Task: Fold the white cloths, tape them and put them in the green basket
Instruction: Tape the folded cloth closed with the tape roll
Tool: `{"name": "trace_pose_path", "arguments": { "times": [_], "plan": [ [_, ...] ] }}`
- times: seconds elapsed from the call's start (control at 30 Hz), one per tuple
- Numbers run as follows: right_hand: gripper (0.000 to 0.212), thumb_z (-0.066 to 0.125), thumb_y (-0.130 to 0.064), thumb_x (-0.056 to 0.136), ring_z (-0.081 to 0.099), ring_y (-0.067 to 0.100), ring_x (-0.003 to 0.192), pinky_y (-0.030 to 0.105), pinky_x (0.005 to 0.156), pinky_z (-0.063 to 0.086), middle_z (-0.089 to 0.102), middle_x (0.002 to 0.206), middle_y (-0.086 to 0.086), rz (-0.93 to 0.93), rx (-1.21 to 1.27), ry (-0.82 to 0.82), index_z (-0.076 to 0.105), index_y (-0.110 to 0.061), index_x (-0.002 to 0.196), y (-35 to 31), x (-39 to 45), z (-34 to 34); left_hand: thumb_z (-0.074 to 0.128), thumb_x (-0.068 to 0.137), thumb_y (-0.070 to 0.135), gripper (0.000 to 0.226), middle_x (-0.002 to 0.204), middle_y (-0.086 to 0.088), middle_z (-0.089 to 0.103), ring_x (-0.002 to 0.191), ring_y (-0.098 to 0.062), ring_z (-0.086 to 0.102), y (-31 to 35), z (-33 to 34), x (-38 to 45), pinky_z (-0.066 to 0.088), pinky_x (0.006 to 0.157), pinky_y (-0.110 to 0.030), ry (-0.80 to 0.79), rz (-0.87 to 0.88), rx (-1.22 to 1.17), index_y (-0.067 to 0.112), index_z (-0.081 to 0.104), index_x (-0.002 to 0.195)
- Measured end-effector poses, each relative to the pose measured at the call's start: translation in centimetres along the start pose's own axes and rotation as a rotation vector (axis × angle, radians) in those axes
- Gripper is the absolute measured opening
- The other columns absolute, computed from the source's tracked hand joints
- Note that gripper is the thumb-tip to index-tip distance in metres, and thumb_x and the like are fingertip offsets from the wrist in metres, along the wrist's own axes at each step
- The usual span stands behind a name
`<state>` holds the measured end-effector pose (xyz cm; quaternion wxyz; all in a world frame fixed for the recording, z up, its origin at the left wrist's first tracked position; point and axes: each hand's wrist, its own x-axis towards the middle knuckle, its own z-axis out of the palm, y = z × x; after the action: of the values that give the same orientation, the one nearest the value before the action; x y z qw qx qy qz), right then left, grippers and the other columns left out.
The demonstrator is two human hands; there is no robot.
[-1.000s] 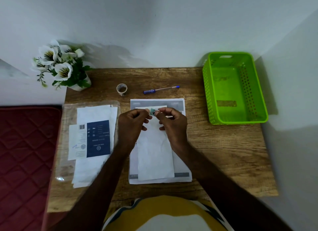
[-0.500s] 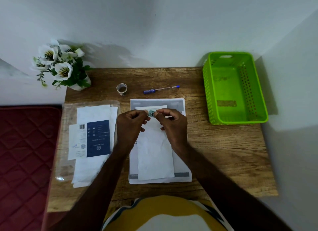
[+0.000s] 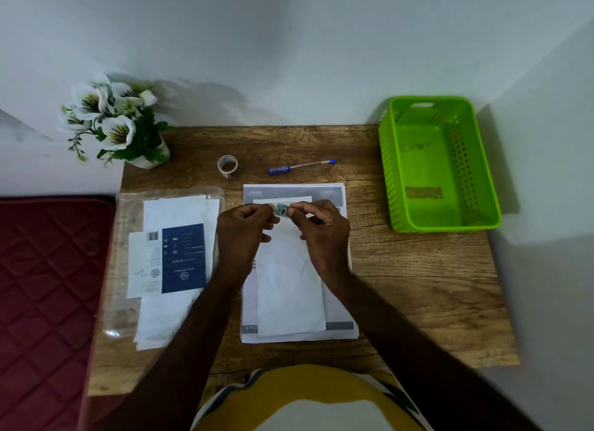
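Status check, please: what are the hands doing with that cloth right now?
Left hand and right hand pinch a small teal piece over the folded white cloth. Green basket empty. Nothing blocking.

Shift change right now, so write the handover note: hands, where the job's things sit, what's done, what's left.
Left hand and right hand: together pinching a small teal piece, maybe tape, above the folded white cloth.
That cloth lies lengthwise on a paper sheet at table centre.
Tape roll stands behind it; more white cloths in a clear packet on the left.
Green basket, far right, holds no cloth.
Done: one cloth folded.
Left: tape it, basket it, repeat.
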<state>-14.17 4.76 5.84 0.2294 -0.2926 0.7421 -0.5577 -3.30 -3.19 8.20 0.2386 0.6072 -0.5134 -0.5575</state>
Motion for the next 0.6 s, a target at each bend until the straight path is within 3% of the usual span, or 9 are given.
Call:
{"name": "trace_pose_path", "arguments": {
  "times": [0.13,0.3,0.6],
  "plan": [
    [0.019,0.077,-0.019,0.091,0.072,0.013,0.079,0.021,0.058,0.058,0.074,0.097,-0.005,0.237,0.116,-0.024,0.076,-0.012,0.109,-0.7,0.4,-0.1,0.065,0.098,0.033,0.010,0.091,0.008,0.075,0.080,-0.012,0.073,0.4,-0.2,-0.2,0.056,0.059,-0.017,-0.101,-0.013,-0.053,0.025,0.071,0.101],
    [0.019,0.072,-0.016,0.095,0.075,0.019,0.080,0.027,0.063,0.061,0.077,0.099,0.005,0.448,0.349,-0.087,0.073,-0.008,0.112,-1.8,0.9,-0.9,0.062,0.100,0.029,0.019,0.097,0.006,0.076,0.084,-0.012,0.074,0.5,-0.8,-0.2,0.058,0.060,-0.022,-0.255,0.041,-0.059,0.019,0.069,0.114],
    [0.024,0.074,-0.015,0.092,0.071,0.015,0.073,0.029,0.063,0.061,0.076,0.099,0.004,0.574,0.424,-0.085,0.072,-0.012,0.116,-2.5,1.6,-1.2,0.063,0.099,0.025,0.018,0.092,0.009,0.077,0.085,-0.013,0.073,0.8,-0.9,-0.4,0.059,0.060,-0.024,-0.319,0.042,-0.086,0.017,0.069,0.114]
  ]
}}
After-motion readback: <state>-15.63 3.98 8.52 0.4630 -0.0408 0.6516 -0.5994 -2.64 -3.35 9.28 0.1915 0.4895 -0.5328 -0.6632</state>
